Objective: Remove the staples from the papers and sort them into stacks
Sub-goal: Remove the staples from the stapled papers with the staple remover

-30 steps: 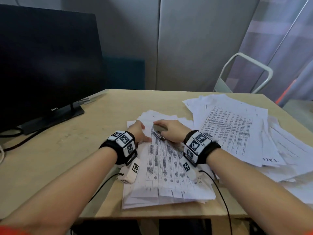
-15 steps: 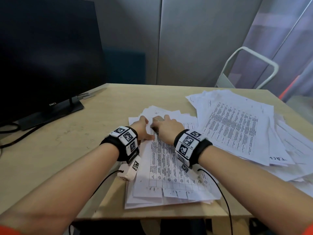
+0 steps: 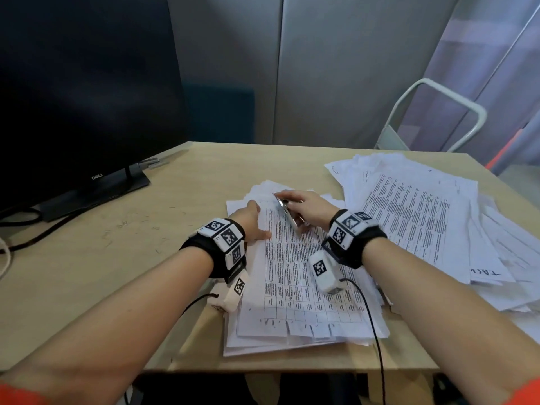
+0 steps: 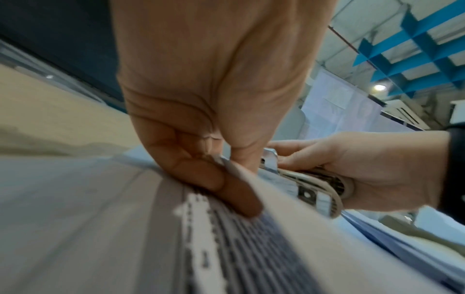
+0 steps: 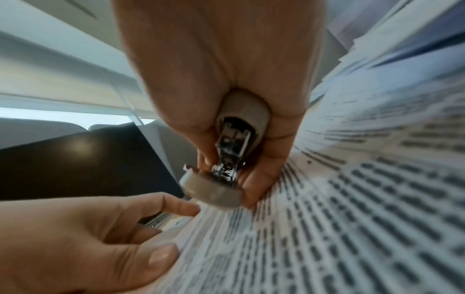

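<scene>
Chrome-and-grey remover (image 3: pixel 287 213), gripped in your right hand (image 3: pixel 309 211), sits at the top corner of the papers (image 3: pixel 292 287) on the desk (image 3: pixel 117 258), pinched by your left hand (image 3: pixel 251 220); a skewed pull could tear the sheet.

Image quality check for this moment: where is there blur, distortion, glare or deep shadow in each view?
Head view: sharp, edges bent by the wide lens; black monitor nearly featureless. Left wrist view: white printed papers smeared up close, left hand shadowed. Right wrist view: text streaks outward; the grey plastic and chrome staple remover in the right hand is sharpest, its metal glinting.
</scene>
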A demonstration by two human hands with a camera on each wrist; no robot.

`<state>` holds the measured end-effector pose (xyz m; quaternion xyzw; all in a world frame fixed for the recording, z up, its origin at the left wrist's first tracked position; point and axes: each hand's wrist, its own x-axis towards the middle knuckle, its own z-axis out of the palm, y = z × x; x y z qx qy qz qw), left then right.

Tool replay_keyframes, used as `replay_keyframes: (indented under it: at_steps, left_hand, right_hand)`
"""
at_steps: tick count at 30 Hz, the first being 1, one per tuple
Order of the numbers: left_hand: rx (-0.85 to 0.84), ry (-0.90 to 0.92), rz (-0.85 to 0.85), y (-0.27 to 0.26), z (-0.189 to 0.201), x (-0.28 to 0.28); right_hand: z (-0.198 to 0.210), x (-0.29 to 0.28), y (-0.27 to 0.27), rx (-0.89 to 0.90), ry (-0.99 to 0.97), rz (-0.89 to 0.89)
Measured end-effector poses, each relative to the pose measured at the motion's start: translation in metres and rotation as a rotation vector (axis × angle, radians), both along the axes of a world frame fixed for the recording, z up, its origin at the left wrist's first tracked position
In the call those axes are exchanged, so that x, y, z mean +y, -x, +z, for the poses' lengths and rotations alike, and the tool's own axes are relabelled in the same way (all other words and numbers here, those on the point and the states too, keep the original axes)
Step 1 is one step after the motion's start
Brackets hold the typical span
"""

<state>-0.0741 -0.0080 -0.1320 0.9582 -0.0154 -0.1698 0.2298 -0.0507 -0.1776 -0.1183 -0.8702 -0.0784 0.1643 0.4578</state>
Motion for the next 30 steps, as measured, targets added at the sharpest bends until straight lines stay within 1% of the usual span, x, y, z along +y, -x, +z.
replay_keyframes:
  at_steps: [2, 3, 6, 7, 10, 11, 13, 14, 15, 16, 17, 19, 20, 22, 23, 24, 25, 26, 27, 28, 30]
  left_hand:
    - [-0.013, 0.039, 0.007, 0.001, 0.002, 0.004]
    - [-0.046, 0.061, 0.015, 0.002, 0.004, 0.008]
    - [-0.236, 0.168, 0.057, 0.005, 0.012, 0.015]
    - [-0.249, 0.23, 0.059, 0.006, 0.014, 0.017]
    - [-0.154, 0.403, 0.045, 0.011, 0.017, 0.023]
    - [-0.147, 0.452, 0.075, 0.012, 0.016, 0.027]
    - [-0.135, 0.515, 0.195, 0.012, 0.013, 0.041]
    - [-0.136, 0.498, 0.257, 0.012, 0.011, 0.049]
    - [-0.162, 0.423, 0.302, 0.01, 0.009, 0.059]
    - [-0.178, 0.279, 0.325, 0.01, 0.01, 0.069]
    - [-0.181, 0.123, 0.33, 0.008, 0.012, 0.078]
    - [-0.133, -0.186, 0.289, 0.01, 0.02, 0.086]
    - [-0.108, -0.303, 0.249, 0.011, 0.024, 0.084]
    - [-0.118, -0.449, 0.162, 0.008, 0.031, 0.072]
    - [-0.149, -0.483, 0.128, 0.004, 0.033, 0.063]
    - [-0.178, -0.478, 0.09, -0.001, 0.034, 0.052]
    - [-0.204, -0.417, 0.044, -0.008, 0.033, 0.039]
    - [-0.209, -0.314, -0.013, -0.015, 0.031, 0.026]
    - [-0.197, -0.211, -0.077, -0.022, 0.028, 0.014]
    - [-0.164, -0.15, -0.124, -0.027, 0.026, 0.003]
    - [-0.129, -0.181, -0.167, -0.035, 0.02, -0.01]
  right_hand:
    - [0.002, 0.004, 0.003, -0.013, 0.063, 0.064]
    - [0.005, 0.005, 0.006, -0.031, 0.135, 0.125]
    - [0.011, 0.004, 0.013, -0.189, 0.365, 0.302]
    - [0.013, 0.006, 0.018, -0.238, 0.423, 0.353]
    - [0.014, 0.015, 0.029, -0.346, 0.539, 0.481]
    - [0.018, 0.017, 0.031, -0.377, 0.568, 0.5]
    - [0.023, 0.015, 0.031, -0.424, 0.586, 0.506]
    - [0.026, 0.013, 0.031, -0.427, 0.541, 0.488]
    - [0.025, 0.009, 0.031, -0.401, 0.446, 0.44]
    - [0.024, 0.003, 0.03, -0.344, 0.292, 0.354]
    - [0.02, -0.003, 0.028, -0.249, 0.098, 0.229]
    - [0.008, -0.016, 0.025, -0.021, -0.299, -0.074]
    - [0.0, -0.022, 0.024, 0.058, -0.448, -0.205]
    - [-0.016, -0.035, 0.021, 0.136, -0.649, -0.364]
    - [-0.022, -0.041, 0.022, 0.148, -0.719, -0.398]
    - [-0.027, -0.045, 0.023, 0.15, -0.779, -0.415]
    - [-0.03, -0.049, 0.024, 0.15, -0.831, -0.421]
    - [-0.032, -0.051, 0.025, 0.148, -0.864, -0.422]
    - [-0.034, -0.053, 0.026, 0.145, -0.883, -0.419]
    - [-0.035, -0.054, 0.027, 0.141, -0.891, -0.413]
    - [-0.036, -0.053, 0.026, 0.135, -0.89, -0.401]
